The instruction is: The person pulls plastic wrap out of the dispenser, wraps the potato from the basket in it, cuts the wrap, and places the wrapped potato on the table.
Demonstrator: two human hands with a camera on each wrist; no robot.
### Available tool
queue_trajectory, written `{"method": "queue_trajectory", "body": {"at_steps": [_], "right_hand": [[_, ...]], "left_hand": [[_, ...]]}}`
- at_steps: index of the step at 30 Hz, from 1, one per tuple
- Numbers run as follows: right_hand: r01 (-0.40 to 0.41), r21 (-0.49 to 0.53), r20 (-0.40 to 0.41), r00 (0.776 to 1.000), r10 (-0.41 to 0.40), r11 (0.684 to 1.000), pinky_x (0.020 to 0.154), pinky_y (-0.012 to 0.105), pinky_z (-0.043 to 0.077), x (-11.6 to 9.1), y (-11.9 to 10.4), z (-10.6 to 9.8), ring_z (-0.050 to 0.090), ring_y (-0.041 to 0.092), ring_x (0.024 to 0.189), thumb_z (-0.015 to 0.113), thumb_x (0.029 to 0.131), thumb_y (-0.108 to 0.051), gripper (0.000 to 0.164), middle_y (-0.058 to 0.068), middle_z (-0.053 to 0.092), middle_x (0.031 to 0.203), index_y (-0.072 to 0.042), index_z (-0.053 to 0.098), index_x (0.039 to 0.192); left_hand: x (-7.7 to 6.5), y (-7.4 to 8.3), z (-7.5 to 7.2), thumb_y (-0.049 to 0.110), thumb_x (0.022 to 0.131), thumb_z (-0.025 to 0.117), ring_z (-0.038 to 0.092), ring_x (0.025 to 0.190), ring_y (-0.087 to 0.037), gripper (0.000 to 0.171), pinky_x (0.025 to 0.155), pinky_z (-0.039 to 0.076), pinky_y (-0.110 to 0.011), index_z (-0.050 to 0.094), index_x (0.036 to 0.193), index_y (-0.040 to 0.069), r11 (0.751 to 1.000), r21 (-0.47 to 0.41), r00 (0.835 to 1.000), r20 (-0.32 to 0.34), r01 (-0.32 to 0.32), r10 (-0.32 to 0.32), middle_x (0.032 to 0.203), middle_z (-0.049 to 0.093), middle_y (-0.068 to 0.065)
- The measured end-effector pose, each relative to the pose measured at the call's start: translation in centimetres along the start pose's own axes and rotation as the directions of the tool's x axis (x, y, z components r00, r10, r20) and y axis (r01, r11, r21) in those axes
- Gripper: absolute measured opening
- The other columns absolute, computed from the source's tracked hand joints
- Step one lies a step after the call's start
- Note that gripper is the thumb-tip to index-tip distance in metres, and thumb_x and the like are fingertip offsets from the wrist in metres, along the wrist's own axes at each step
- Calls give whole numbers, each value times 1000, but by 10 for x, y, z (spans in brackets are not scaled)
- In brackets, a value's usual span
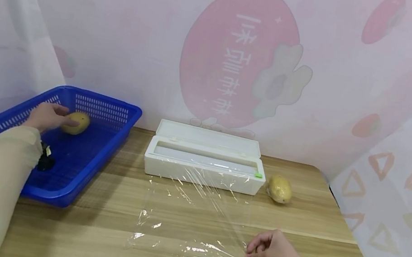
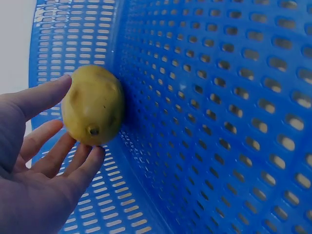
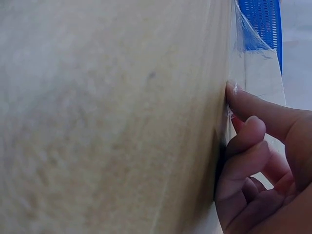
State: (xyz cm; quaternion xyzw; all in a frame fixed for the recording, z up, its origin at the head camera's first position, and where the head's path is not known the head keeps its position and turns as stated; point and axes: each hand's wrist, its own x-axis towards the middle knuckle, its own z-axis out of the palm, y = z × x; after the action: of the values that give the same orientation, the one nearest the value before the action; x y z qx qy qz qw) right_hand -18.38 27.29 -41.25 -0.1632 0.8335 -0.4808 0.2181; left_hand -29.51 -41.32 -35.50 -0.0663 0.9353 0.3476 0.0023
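Blue plastic basket at the left holds a potato near its far end; there the grip of the left hand spreads loosely, thumb and fingertips at the potato, whether actually holding it I cannot tell. At near right, the grip of the right hand pinches clear film stretching across the tabletop from a white box.

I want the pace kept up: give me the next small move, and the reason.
Probably close the left hand round the potato to firm its hold. Thumb and fingertips are already at its edges inside the basket, but the hold looks loose, while the right hand pinches a corner of the film spread in front of the box.
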Motion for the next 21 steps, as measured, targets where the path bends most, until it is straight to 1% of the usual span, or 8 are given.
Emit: {"method": "queue_trajectory", "body": {"at_steps": [3,5,7,10,14,18,21], "right_hand": [[0,9,4,1000,-1,1000,37,18,36,-1,0,1,43,5,38,88,72,-13,21,1,55,54,-4,71,80],[-1,12,5,1000,0,1000,36,18,35,-1,0,1,43,5,38,88,72,-12,21,2,55,54,-3,71,80],[-2,16,4,1000,2,1000,36,18,35,-1,0,2,43,5,38,88,71,-12,21,2,55,54,-3,71,80],[1,18,5,1000,-1,1000,36,18,35,-1,0,3,43,5,38,88,71,-12,21,2,55,54,-3,71,80],[13,17,12,1000,-13,1000,36,18,35,1,0,4,43,5,38,88,72,-13,21,1,55,54,-4,71,81],[14,16,16,1000,-14,1000,36,18,35,1,0,3,43,5,38,88,72,-13,21,1,54,54,-3,71,80],[15,16,14,1000,-15,1000,36,18,35,1,0,3,43,5,38,88,72,-13,21,1,54,54,-3,71,80]], "left_hand": [[3,-3,2,46,88,71,37,123,-58,96,95,41,-62,26,144,-17,999,-27,999,47,21,-19,141,26,-44],[5,-5,3,44,86,74,46,118,-55,101,91,47,-56,21,146,-18,998,-56,996,84,37,-32,142,22,-45],[8,-6,5,42,85,76,54,111,-51,104,86,52,-49,17,146,-19,996,-83,994,106,44,-35,141,19,-46],[11,-8,6,41,84,77,54,111,-51,106,83,54,-47,15,145,-20,996,-84,993,113,43,-33,140,18,-47],[15,-11,7,41,86,75,51,114,-52,106,83,54,-46,12,145,-21,995,-87,993,115,46,-36,140,18,-47],[17,-11,10,41,88,74,57,109,-44,107,83,55,-44,10,143,-23,993,-106,991,125,51,-37,140,19,-47],[17,-12,9,41,89,72,62,102,-41,105,83,54,-46,10,141,-26,994,-99,990,135,49,-35,138,20,-49]]}}
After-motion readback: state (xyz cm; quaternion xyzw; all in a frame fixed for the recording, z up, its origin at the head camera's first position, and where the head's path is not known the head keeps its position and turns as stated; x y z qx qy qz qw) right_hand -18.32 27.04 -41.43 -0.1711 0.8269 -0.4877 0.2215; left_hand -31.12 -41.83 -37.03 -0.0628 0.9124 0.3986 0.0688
